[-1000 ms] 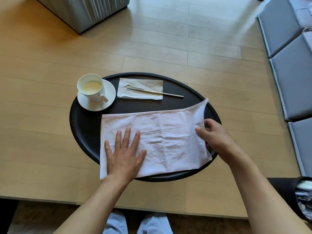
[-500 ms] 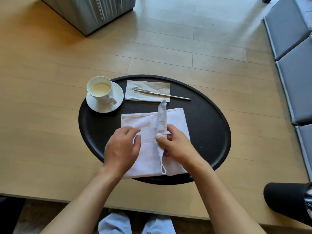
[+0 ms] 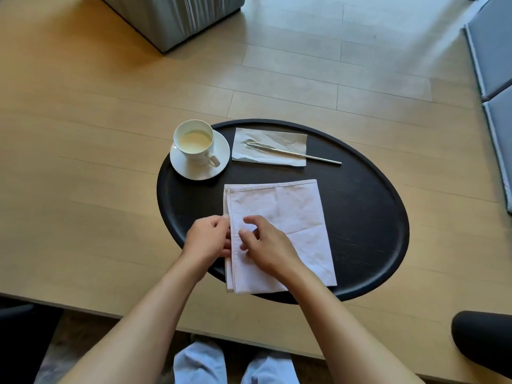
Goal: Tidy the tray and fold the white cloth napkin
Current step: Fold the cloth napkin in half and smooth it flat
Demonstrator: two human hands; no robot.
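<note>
You're squaring up a fold: your left hand (image 3: 207, 238) pinches the white cloth napkin (image 3: 279, 234) at its left edge on the black tray (image 3: 374, 217), your right hand (image 3: 267, 245) rests loosely curled, so next likely another fold

Black oval tray (image 3: 368, 217): lies flat on the counter (image 3: 83, 162), its near rim close to the counter's front edge. White cloth napkin (image 3: 288, 214): folded into an upright rectangle, layered edges stacked along its left side, one crease crossing the top layer. It occupies the tray's 6 o'clock portion, its lower-left corner overhanging the rim.
</note>
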